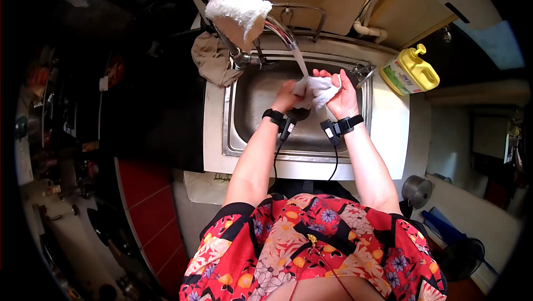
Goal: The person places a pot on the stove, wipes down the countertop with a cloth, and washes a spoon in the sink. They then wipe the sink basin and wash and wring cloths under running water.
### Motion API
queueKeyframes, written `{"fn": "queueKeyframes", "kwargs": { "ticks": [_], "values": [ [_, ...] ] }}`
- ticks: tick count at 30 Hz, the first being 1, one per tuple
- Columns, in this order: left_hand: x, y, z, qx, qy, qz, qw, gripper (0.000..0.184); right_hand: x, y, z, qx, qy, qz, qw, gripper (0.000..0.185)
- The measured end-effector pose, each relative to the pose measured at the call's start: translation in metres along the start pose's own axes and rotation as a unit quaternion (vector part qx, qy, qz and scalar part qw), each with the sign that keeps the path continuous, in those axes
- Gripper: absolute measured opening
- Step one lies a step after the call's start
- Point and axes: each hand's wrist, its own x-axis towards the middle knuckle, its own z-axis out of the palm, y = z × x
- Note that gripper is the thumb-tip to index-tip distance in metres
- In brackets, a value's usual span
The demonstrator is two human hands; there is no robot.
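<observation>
A white cloth [322, 90] is held between my two hands above the metal sink basin [255, 118]. Water runs down onto it from the curved faucet [281, 30]. My left hand [286, 96] is closed around the cloth's left end. On the other side, my right hand [343, 97] holds the cloth against its palm, with the thumb raised and the fingers curled. Below the hands the dark drain is partly visible. Each wrist wears a black strap with a small device and a cable.
A white towel [239, 15] hangs over the faucet's upper part. A beige cloth [214, 59] lies at the sink's back left corner. On the right stands a yellow pump bottle [411, 72] beside a small metal tap [363, 70]. A metal pot [417, 191] sits at lower right.
</observation>
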Motion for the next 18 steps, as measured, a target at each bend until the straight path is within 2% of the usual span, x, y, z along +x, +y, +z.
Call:
{"fn": "queueKeyframes", "kwargs": {
  "ticks": [1,2,3,4,5,6,7,9,10,11,13,14,15,17,18],
  "values": [
    [0.000,0.002,-0.002,-0.069,-0.037,-0.064,0.995,0.044,-0.001,-0.005,-0.002,-0.063,0.077,-0.037,0.994,0.033],
    [-0.002,0.003,-0.004,-0.152,-0.010,-0.053,0.987,0.035,-0.002,-0.011,-0.008,-0.125,0.152,-0.074,0.978,0.026],
    [-0.006,0.010,-0.006,-0.151,-0.011,-0.052,0.987,0.035,-0.001,-0.015,-0.026,-0.125,0.151,-0.075,0.978,0.026],
    [-0.015,0.022,-0.007,-0.186,0.017,-0.042,0.982,0.038,0.000,-0.018,-0.058,-0.210,0.173,-0.133,0.953,0.017],
    [-0.028,0.035,-0.009,-0.220,0.045,-0.034,0.974,0.040,0.001,-0.016,-0.084,-0.292,0.193,-0.188,0.918,0.022],
    [-0.039,0.047,-0.005,-0.230,0.056,-0.006,0.972,0.047,0.002,-0.010,-0.080,-0.323,0.243,-0.166,0.900,0.044],
    [-0.046,0.053,-0.002,-0.227,0.058,-0.007,0.972,0.047,-0.006,-0.002,-0.076,-0.320,0.302,-0.081,0.894,0.057],
    [-0.055,0.061,0.004,-0.333,-0.022,0.076,0.939,0.054,-0.007,0.013,-0.057,-0.265,0.379,0.064,0.884,0.068],
    [-0.063,0.064,0.007,-0.335,-0.040,0.076,0.938,0.059,-0.008,0.016,-0.051,-0.226,0.324,0.161,0.904,0.081],
    [-0.066,0.060,0.010,-0.334,-0.039,0.075,0.939,0.059,-0.006,0.019,-0.053,-0.225,0.324,0.161,0.905,0.081],
    [-0.074,0.050,0.016,-0.155,-0.024,0.191,0.969,0.061,-0.002,0.026,-0.056,-0.046,0.238,0.134,0.961,0.080],
    [-0.080,0.044,0.018,-0.115,-0.002,0.201,0.973,0.064,0.001,0.023,-0.062,-0.015,0.176,0.104,0.979,0.068],
    [-0.090,0.049,0.018,0.035,0.054,0.257,0.964,0.061,0.005,0.023,-0.063,-0.015,0.174,0.105,0.979,0.068],
    [-0.102,0.053,0.030,0.034,0.104,0.321,0.941,0.061,0.010,0.025,-0.066,-0.107,0.251,-0.005,0.962,0.051],
    [-0.098,0.052,0.036,0.033,0.105,0.321,0.941,0.061,0.013,0.024,-0.068,-0.119,0.224,-0.029,0.967,0.040]
  ]
}}
